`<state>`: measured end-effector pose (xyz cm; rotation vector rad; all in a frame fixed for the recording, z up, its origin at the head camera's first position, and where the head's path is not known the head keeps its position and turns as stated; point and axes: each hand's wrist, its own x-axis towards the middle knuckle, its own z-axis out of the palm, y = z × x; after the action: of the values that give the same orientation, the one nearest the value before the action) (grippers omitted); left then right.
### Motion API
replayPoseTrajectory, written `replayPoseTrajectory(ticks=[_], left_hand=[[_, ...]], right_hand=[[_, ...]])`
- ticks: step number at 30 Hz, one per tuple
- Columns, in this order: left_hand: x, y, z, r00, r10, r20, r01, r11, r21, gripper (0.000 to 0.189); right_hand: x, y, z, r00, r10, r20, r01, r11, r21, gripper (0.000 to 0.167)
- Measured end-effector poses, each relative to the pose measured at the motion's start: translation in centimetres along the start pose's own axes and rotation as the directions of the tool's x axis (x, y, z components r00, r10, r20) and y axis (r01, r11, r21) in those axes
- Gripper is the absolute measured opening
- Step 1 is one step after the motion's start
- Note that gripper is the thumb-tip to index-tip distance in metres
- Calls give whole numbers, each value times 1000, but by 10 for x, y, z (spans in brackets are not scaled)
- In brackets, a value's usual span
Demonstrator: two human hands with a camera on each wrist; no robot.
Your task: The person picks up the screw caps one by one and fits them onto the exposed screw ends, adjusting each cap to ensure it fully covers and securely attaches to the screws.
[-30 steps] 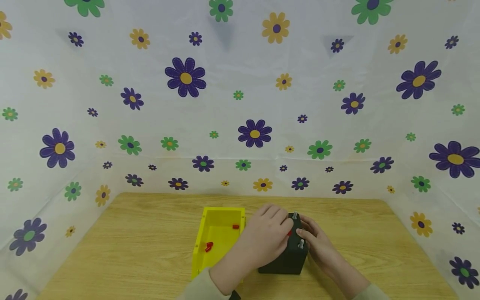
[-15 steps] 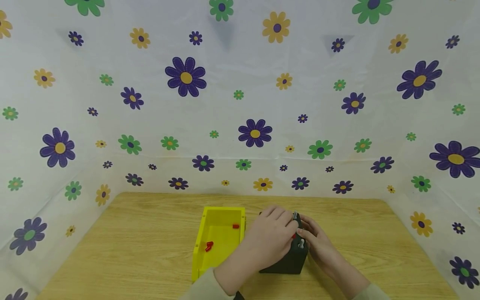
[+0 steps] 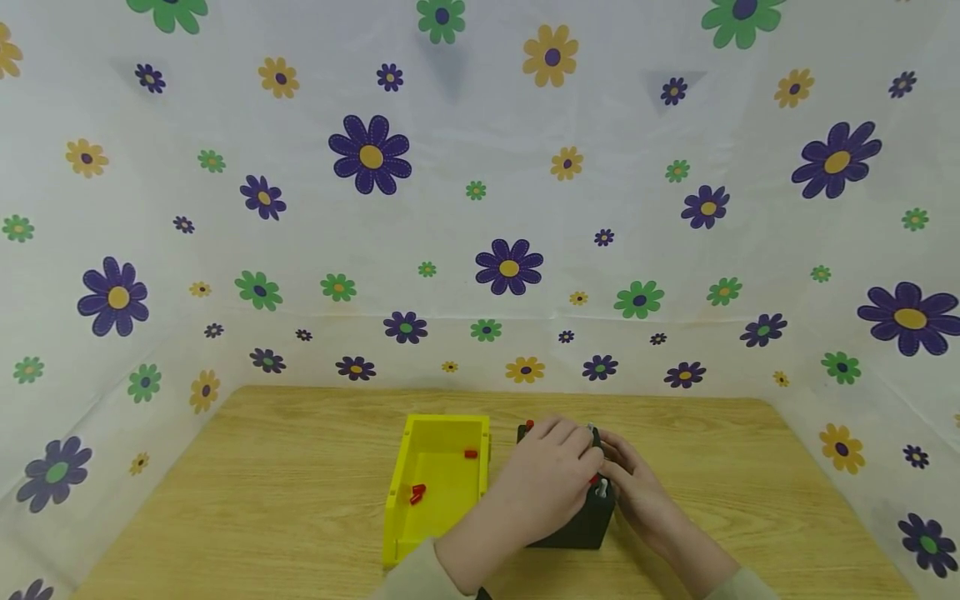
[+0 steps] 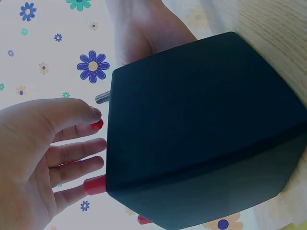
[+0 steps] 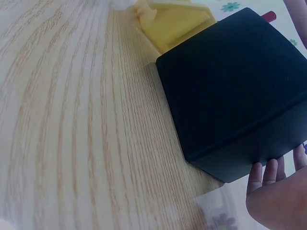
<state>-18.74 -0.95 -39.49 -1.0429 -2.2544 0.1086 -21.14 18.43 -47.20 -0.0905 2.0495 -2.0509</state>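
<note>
A black block [image 3: 573, 531] stands on the table with threaded metal studs on its top; one bare stud [image 3: 602, 488] shows at the near right corner. My left hand [image 3: 546, 477] is over the top and pinches a small red cap [image 4: 97, 124] between thumb and forefinger, close to a metal stud [image 4: 102, 97] in the left wrist view. The other fingers of that hand are extended. Another red cap [image 3: 529, 424] sits at the block's far left corner. My right hand [image 3: 647, 502] holds the block's right side, its fingertips against the wall in the right wrist view.
Left of the block is a yellow bin [image 3: 396, 498] with several loose red caps [image 3: 417, 492] inside. A dark object [image 3: 483, 594] peeks out beside the left sleeve at the bottom edge. A flowered cloth [image 3: 450, 208] walls the wooden table [image 3: 285, 500] at the back and sides.
My left hand has shifted a little to the right across the block's top, towards the right-hand studs. The far left red cap has come into view. The right hand stays on the block.
</note>
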Motion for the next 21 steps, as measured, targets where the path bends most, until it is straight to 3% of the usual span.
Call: replayPoseTrajectory(ticks=[4,21], left_hand=[[0,2,-1,1000,2,29,-2,1000,6,10],[4,8,3,1000,19,10,-20,999,33,11]], right_hand=[[0,0,0,1000,4,-5,-4,1000,1,60],[0,1,0,1000,-2,13,2,1000,-11,59]])
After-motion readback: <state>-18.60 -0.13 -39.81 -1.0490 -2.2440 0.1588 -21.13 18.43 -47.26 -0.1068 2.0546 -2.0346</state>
